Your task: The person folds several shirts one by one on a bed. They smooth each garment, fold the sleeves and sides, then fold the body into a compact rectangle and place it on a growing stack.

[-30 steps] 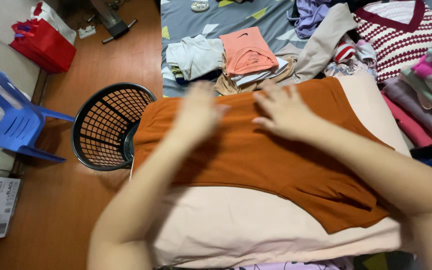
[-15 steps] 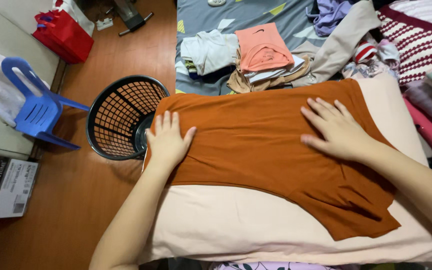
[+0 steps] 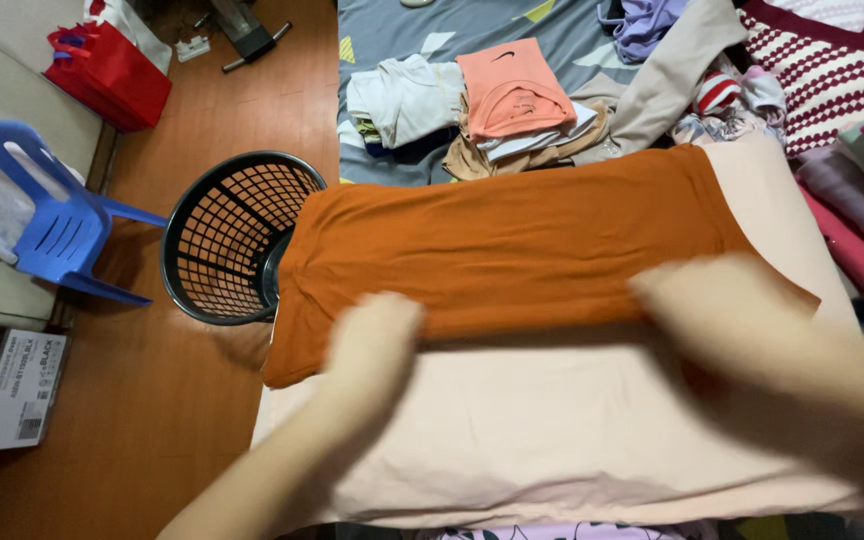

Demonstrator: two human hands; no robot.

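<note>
Bedroom, wood floor — rust-orange garment (image 3: 512, 250) spread flat on a peach cloth (image 3: 552, 430) for folding, left hand (image 3: 372, 335) and right hand (image 3: 727, 310) at its near edge, blurred, grip unreadable — black basket (image 3: 227, 235) waits alongside.

Shirt (image 3: 512, 250) lies on the pillow (image 3: 572, 440); basket (image 3: 227, 235) left; folded clothes (image 3: 482, 105) behind.

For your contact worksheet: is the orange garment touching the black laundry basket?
Cannot tell. In the head view the orange garment overlaps the black laundry basket rim, hiding any contact.
</note>
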